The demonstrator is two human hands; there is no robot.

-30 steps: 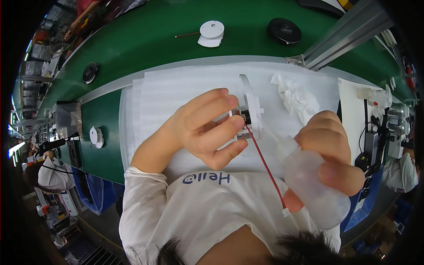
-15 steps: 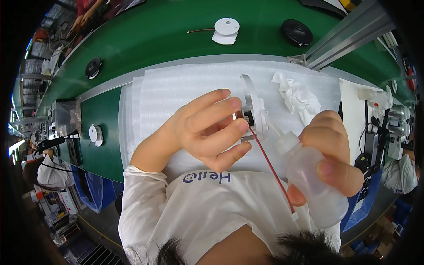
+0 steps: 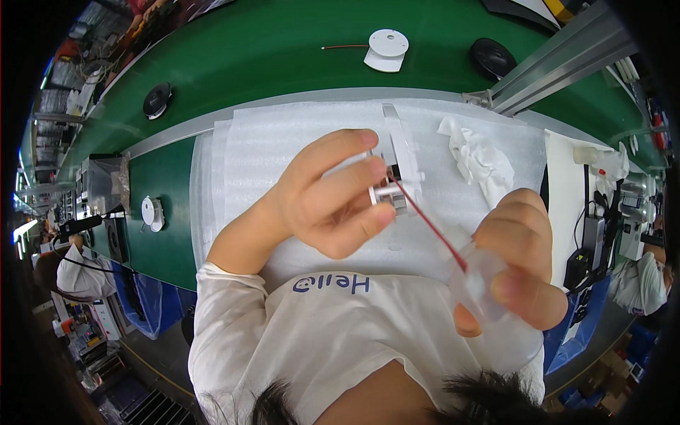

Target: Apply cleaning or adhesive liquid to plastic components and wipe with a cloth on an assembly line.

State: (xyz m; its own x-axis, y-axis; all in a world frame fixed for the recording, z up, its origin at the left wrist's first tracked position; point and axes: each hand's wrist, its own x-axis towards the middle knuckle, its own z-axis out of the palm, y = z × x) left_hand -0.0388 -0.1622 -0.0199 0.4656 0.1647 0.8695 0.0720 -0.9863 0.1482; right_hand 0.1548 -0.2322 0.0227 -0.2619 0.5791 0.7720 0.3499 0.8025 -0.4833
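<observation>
My left hand (image 3: 333, 195) is closed around a white plastic device part (image 3: 405, 159), held on edge over the white foam sheet. A thin red wire (image 3: 428, 219) runs from the part's inner side down towards my right hand. Dark and metal pieces show between the fingers, partly covered by them. In my right hand (image 3: 523, 248) is a translucent squeeze bottle (image 3: 496, 333), blurred by motion. Its nozzle end sits behind the wire's lower end and is hard to make out. The bottle is apart from the white part.
Crumpled white tissue (image 3: 478, 159) lies on the foam sheet (image 3: 304, 127). On the green conveyor (image 3: 283, 42) are a white round part with a wire (image 3: 387, 46) and black discs (image 3: 494, 58). Another white part (image 3: 151, 212) rests at left. A metal post (image 3: 559, 60) rises at right.
My right hand has drawn the bottle down, away from the white part. My left hand has turned the part slightly. The pieces on the green conveyor have shifted right.
</observation>
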